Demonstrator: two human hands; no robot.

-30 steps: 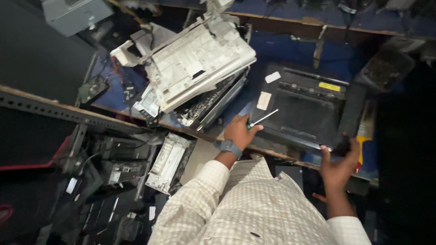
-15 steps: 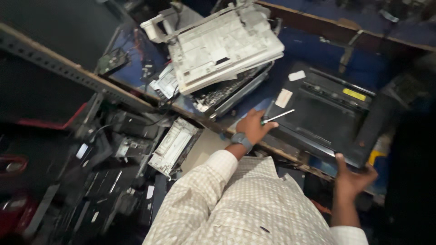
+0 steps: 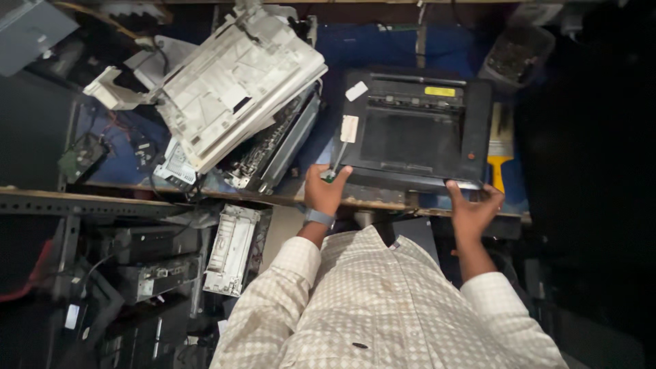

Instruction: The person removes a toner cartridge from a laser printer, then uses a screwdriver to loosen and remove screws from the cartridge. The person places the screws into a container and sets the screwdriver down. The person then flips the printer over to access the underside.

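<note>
Fingers first, I guess: on the left hand [image 3: 325, 191] they're curled around a screwdriver [image 3: 336, 162] with a green handle, shaft poking up along the printer's left edge, while the right hand [image 3: 475, 208] has its fingers spread and hooked on the front right corner of the same machine.

Size-wise, the blue-topped workbench [image 3: 383, 51] takes up most of the view – its worn wooden edge runs right in front of the person. Next biggest is the gutted white printer shell [image 3: 232, 89], tipped at an angle on the left half of the bench with its black insides showing underneath. The black printer [image 3: 413, 133] sits flat just right of it, front edge at the bench lip (two small white stickers near its left side).

Smaller stuff: a white panel [image 3: 231, 249] leaning below the bench edge, a dark tub of bits [image 3: 516, 55] at the back right, a yellow-handled brush [image 3: 500, 147] just beside the black printer – and a grey watch [image 3: 319, 218] on the left wrist.
</note>
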